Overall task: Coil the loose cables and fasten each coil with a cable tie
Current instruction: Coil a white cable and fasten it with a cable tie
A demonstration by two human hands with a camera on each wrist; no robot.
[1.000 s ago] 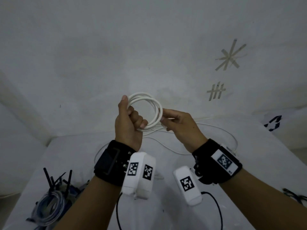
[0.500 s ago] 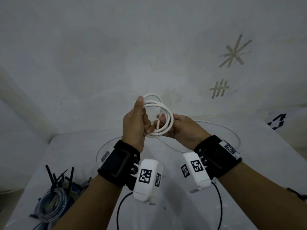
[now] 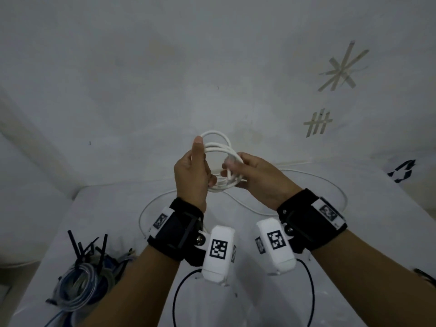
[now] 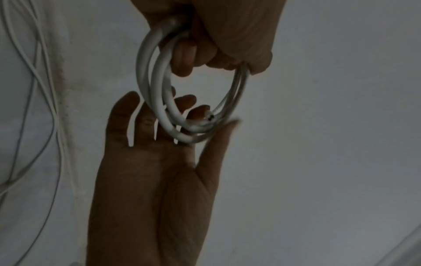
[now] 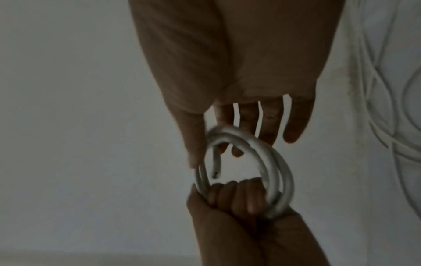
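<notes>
Both hands have come closer together around the white cable coil [image 3: 218, 161].
Left hand [image 3: 192, 175] grips its left side, fingers curled through; right hand [image 3: 256, 178], fingers straight, cups the right side, thumb pressing the loose end.

The hands are raised above the bench [image 3: 354, 232], with open air around them. Under them, loose white cable [image 3: 247, 208] lies in wide loops on the bench top and crosses the middle. At the near left corner of the bench a heap of tied coils [image 3: 82, 286] with black tie ends standing up blocks the way.
</notes>
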